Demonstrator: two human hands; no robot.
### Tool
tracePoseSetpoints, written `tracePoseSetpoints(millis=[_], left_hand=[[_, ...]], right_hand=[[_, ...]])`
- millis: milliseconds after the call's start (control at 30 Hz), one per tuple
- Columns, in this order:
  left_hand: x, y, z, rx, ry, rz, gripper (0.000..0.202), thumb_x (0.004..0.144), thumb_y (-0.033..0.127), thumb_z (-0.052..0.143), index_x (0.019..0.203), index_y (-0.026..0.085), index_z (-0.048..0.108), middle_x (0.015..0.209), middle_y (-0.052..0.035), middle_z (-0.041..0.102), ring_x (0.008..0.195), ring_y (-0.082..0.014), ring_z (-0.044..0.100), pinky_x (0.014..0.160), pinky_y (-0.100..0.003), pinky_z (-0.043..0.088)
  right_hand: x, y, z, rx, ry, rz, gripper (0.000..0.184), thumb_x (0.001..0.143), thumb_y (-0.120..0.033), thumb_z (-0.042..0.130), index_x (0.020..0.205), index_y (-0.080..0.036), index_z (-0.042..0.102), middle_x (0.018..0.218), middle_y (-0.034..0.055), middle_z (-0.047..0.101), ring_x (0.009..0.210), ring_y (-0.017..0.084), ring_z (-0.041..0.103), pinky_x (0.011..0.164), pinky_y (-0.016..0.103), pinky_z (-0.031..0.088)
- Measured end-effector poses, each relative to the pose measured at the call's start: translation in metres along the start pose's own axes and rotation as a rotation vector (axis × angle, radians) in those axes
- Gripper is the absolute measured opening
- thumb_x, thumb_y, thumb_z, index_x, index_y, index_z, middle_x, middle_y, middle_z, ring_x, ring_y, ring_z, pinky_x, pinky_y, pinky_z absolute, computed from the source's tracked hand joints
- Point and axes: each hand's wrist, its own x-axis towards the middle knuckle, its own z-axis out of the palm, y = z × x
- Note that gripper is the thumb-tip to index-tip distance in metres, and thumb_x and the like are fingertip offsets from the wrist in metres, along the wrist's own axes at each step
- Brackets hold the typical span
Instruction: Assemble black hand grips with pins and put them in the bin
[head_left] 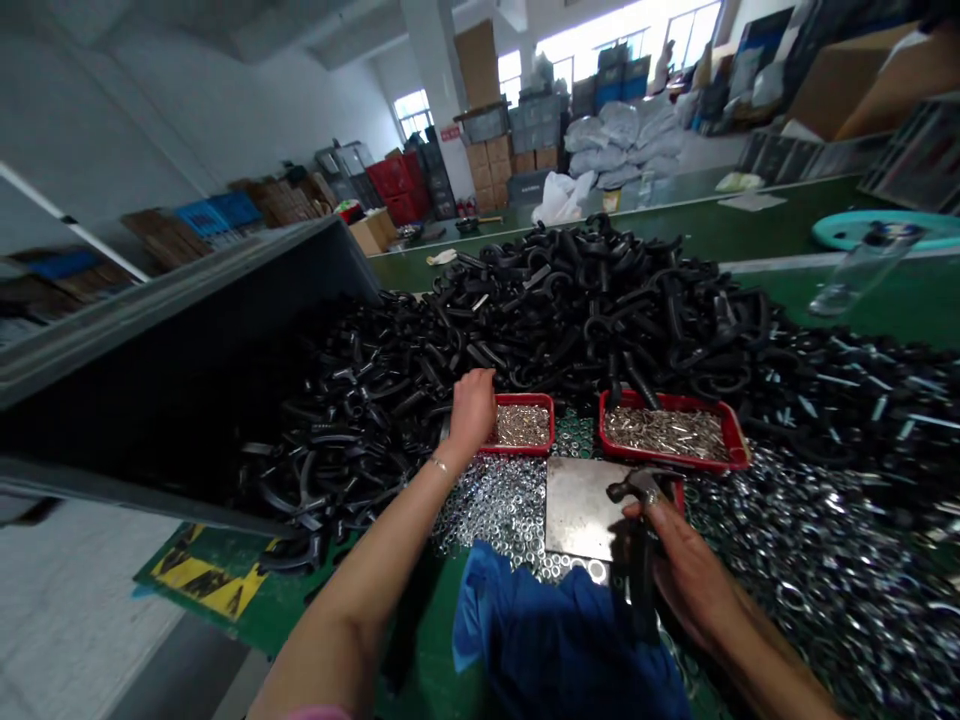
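- While the right hand (686,570) is clenched round a dark hammer (636,487), its steel head hangs over a flat, dull metal plate (577,505) near the front edge of the worktop (750,235).
- The left hand (472,405) curls onto glossy black curved parts (585,300) beside a small red tray (525,398); its fingertips are hidden, so I cannot tell its grip.
- Shiny washers (487,500) carpet the worktop; the hammer handle is lost in shadow.

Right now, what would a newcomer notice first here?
A huge heap of black curved parts fills the middle of the green table. In front sit a small red tray and a larger red tray amid shiny washers. The right hand grips a hammer at a steel plate's edge.
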Motion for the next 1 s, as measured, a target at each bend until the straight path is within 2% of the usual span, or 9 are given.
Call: tracePoseSetpoints(millis=[167, 467, 533, 600, 667, 733, 800, 900, 1000], left_hand=[[0.062, -0.042, 0.016, 0.261, -0.189, 0.175, 0.031, 0.093, 0.008, 0.041, 0.116, 0.015, 0.061, 0.117, -0.0157, 0.062, 0.112, -0.0277, 0.055, 0.098, -0.041, 0.039], [0.084, -0.058, 0.025, 0.37, -0.203, 0.432, 0.022, 0.093, 0.013, 0.041, 0.1, 0.011, 0.061, 0.102, -0.0189, 0.062, 0.106, -0.0331, 0.056, 0.097, -0.049, 0.039], [0.089, -0.063, 0.018, 0.258, -0.17, 0.391, 0.017, 0.092, 0.014, 0.045, 0.1, 0.012, 0.06, 0.102, -0.0175, 0.063, 0.106, -0.0327, 0.057, 0.098, -0.051, 0.04], [0.086, -0.058, 0.008, 0.047, -0.008, 0.244, 0.016, 0.092, 0.017, 0.05, 0.106, 0.013, 0.057, 0.106, -0.0162, 0.063, 0.108, -0.0313, 0.058, 0.1, -0.05, 0.042], [0.07, -0.041, -0.003, -0.279, 0.204, 0.075, 0.027, 0.092, 0.023, 0.054, 0.118, 0.015, 0.05, 0.111, -0.0137, 0.062, 0.108, -0.0273, 0.059, 0.098, -0.046, 0.046], [0.036, -0.012, -0.013, -0.687, 0.276, -0.032, 0.043, 0.091, 0.032, 0.061, 0.127, 0.02, 0.041, 0.112, -0.0092, 0.062, 0.102, -0.0218, 0.062, 0.093, -0.041, 0.051], [-0.012, 0.025, -0.019, -1.106, 0.064, -0.109, 0.044, 0.089, 0.038, 0.063, 0.124, 0.023, 0.042, 0.106, -0.006, 0.063, 0.093, -0.0182, 0.065, 0.086, -0.036, 0.054], [-0.088, 0.078, -0.014, -1.579, -0.447, -0.386, 0.038, 0.089, 0.044, 0.061, 0.116, 0.021, 0.047, 0.095, -0.0044, 0.063, 0.075, -0.0143, 0.065, 0.068, -0.029, 0.056], [-0.139, 0.111, 0.0, -1.7, -0.634, -0.643, 0.042, 0.09, 0.058, 0.055, 0.104, 0.02, 0.047, 0.073, 0.0027, 0.058, 0.05, -0.0077, 0.053, 0.046, -0.019, 0.044]], right_hand=[[-0.004, -0.001, 0.002, 0.111, -0.02, 0.116, 0.036, 0.087, -0.058, 0.063, 0.095, -0.023, 0.065, 0.082, 0.0014, 0.063, 0.07, 0.018, 0.061, 0.063, 0.029, 0.05], [0.029, 0.004, -0.005, 0.057, -0.022, 0.002, 0.035, 0.085, -0.055, 0.067, 0.095, -0.021, 0.065, 0.09, 0.0017, 0.066, 0.076, 0.017, 0.064, 0.072, 0.029, 0.053], [0.039, 0.001, -0.007, 0.034, -0.046, -0.022, 0.035, 0.085, -0.055, 0.067, 0.094, -0.021, 0.065, 0.091, 0.002, 0.067, 0.075, 0.016, 0.064, 0.067, 0.026, 0.051], [0.044, -0.001, -0.007, 0.012, -0.062, -0.015, 0.036, 0.086, -0.056, 0.064, 0.094, -0.02, 0.064, 0.085, 0.0008, 0.066, 0.065, 0.013, 0.06, 0.054, 0.022, 0.046], [0.042, -0.001, -0.005, -0.019, -0.071, 0.005, 0.038, 0.087, -0.058, 0.062, 0.093, -0.021, 0.062, 0.075, -0.0022, 0.061, 0.049, 0.008, 0.049, 0.042, 0.02, 0.035], [0.037, 0.001, -0.003, -0.076, -0.069, 0.019, 0.039, 0.087, -0.06, 0.059, 0.092, -0.021, 0.06, 0.066, -0.0053, 0.055, 0.04, 0.007, 0.038, 0.038, 0.021, 0.027], [0.032, 0.002, -0.001, -0.176, -0.055, -0.017, 0.04, 0.088, -0.061, 0.057, 0.087, -0.021, 0.059, 0.063, -0.0058, 0.051, 0.043, 0.008, 0.038, 0.041, 0.023, 0.029], [0.026, -0.003, 0.002, -0.412, -0.05, -0.157, 0.041, 0.088, -0.06, 0.055, 0.075, -0.021, 0.055, 0.064, -0.0032, 0.051, 0.057, 0.014, 0.047, 0.056, 0.026, 0.039], [0.017, -0.013, 0.003, -0.629, -0.086, -0.242, 0.039, 0.092, -0.056, 0.051, 0.072, -0.023, 0.051, 0.062, -0.0027, 0.049, 0.062, 0.017, 0.049, 0.062, 0.029, 0.039]])
